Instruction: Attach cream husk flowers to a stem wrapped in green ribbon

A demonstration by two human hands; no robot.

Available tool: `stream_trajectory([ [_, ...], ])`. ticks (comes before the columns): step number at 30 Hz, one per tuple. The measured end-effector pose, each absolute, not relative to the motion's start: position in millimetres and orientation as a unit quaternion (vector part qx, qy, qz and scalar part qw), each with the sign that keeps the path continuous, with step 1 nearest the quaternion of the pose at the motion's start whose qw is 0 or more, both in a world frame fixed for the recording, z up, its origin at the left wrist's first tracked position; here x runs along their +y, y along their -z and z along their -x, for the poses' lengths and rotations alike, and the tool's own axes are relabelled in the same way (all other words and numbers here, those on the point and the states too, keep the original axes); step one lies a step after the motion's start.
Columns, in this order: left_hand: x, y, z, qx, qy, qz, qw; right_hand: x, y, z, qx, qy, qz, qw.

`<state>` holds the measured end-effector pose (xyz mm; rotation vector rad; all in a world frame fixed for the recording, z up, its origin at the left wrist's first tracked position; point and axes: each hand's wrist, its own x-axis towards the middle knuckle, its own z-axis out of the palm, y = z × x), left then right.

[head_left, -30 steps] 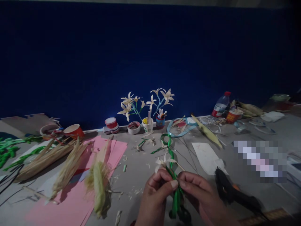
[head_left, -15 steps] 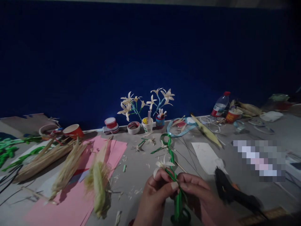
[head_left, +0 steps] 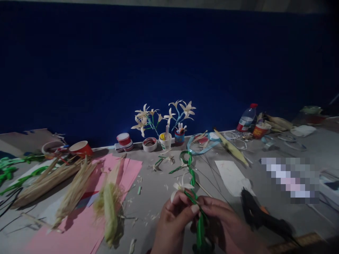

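Nearest me, my left hand (head_left: pixel 173 220) and right hand (head_left: pixel 225 225) pinch the green stem (head_left: pixel 200 229) between thumbs and fingertips, low over the table (head_left: pixel 156 190). I'd grip close under the pale flower (head_left: pixel 180 186), with the wrap taut. The glue gun (head_left: pixel 262 218) lies to the right.

A deep blue wall (head_left: pixel 169 63) fills the upper half of the dim view, with a thin pale strip (head_left: pixel 238 4) along its top edge. Below it, a grey tabletop (head_left: pixel 156 192) stretches from the left edge to the right, softly lit near its middle.
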<state>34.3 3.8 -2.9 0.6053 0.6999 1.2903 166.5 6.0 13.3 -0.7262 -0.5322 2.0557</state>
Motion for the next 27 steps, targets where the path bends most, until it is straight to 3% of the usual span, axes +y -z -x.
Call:
stream_trajectory([
  [9,4,6,-33,0.348,-0.612,-0.248,0.666,7,-3,-169,-0.277,-0.766,0.367,0.449],
  [18,7,22,-34,0.348,-0.613,-0.249,0.664,8,-4,-167,-0.284,-0.767,0.355,0.453],
  [27,1,3,-34,0.375,-0.619,-0.271,0.634,11,0,-165,-0.32,-0.731,0.363,0.481],
])
